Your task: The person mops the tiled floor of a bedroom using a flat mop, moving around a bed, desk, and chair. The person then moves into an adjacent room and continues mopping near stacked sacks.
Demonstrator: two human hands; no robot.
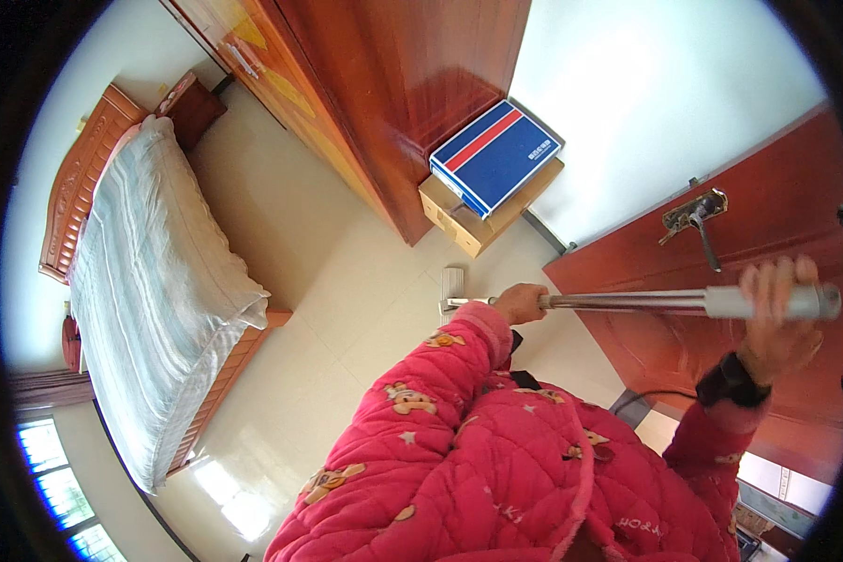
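Note:
A mop (628, 301) with a shiny metal pole and a pale grip runs across in front of me. My left hand (520, 304) is closed round the lower part of its pole. At the other end, my right hand (779, 318) wraps round the thick pale grip, its fingers slightly blurred. The whitish, flat mop head (452, 283) is down at the floor beyond my left hand, partly hidden by my sleeve and hand. Both arms wear a pink quilted jacket, and a dark band circles my right wrist.
A blue box with a red stripe (496, 157) lies on a brown carton (459, 228) beside a wooden wardrobe (393, 103). To the right, a reddish-brown door (628, 258) stands near my right hand. On the left, a wooden bed (150, 281) with striped covers borders the tiled floor (337, 300).

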